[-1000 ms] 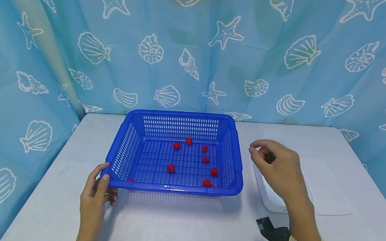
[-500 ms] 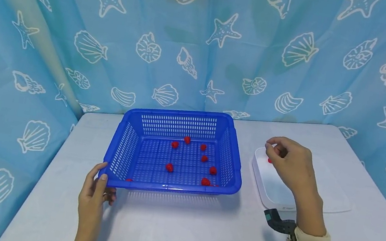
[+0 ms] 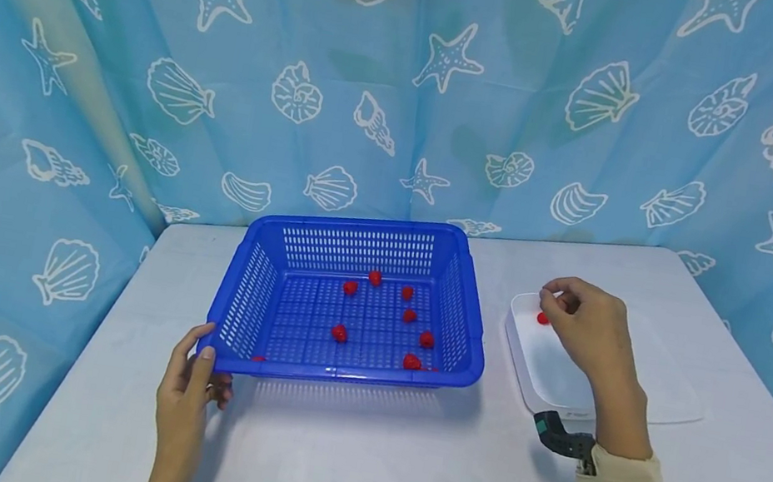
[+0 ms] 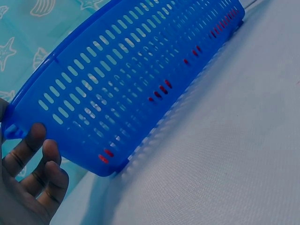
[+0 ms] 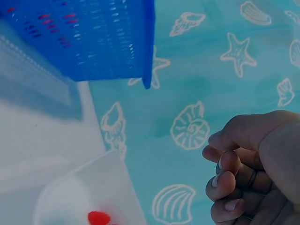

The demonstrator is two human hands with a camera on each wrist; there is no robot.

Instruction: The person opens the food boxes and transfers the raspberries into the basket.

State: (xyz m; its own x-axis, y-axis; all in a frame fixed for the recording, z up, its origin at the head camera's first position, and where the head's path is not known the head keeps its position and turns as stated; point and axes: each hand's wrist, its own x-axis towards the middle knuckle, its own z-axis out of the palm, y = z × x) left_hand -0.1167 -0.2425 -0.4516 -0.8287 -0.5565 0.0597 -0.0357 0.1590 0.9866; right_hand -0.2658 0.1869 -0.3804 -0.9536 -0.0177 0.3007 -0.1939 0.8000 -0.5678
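Observation:
My left hand (image 3: 186,391) holds the near left corner of a blue plastic basket (image 3: 335,374) at its rim. The left wrist view shows the fingers (image 4: 54,183) outside the slotted wall. Inside the basket lie several red raspberries (image 3: 339,333), spread over the floor. To the right stands a shallow white box (image 3: 519,359) with one red raspberry (image 3: 543,318) at its far left corner. My right hand (image 3: 588,328) hovers over that box, fingers loosely bent. Nothing shows between its fingertips in the right wrist view, where the raspberry (image 5: 99,217) lies below and apart.
A clear, flat lid-like piece (image 3: 672,400) lies to the right of the box, partly behind the right forearm. Everything rests on a white-covered table (image 3: 359,464). A blue curtain (image 3: 384,64) with shell prints hangs behind and at the sides.
My right hand has moved right from between basket and box to over the box, and a red raspberry now shows in the box below its fingers. The left hand keeps its hold.

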